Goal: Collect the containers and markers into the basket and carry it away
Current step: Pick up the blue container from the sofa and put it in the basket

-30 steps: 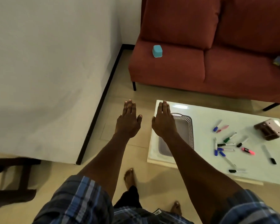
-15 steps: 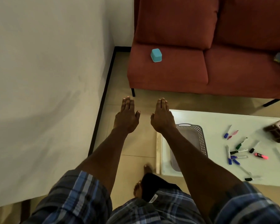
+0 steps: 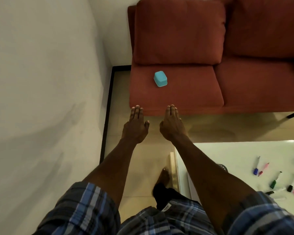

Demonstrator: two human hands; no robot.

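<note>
Sitting on the left seat cushion of the red sofa (image 3: pixel 176 92), the blue container (image 3: pixel 160 78) is lying straight ahead of both hands, well beyond the fingertips and roughly between them. Left hand (image 3: pixel 136 128) and right hand (image 3: pixel 172 126) are reaching flat, fingers straight and together (holding nothing), neither clearly nearer.

container (image 3: pixel 160 78) on sofa (image 3: pixel 176 92) seat, ahead | table (image 3: pixel 227 151) at right | markers (image 3: pixel 277 182) on table | wall (image 3: pixel 41 82) at left
</note>
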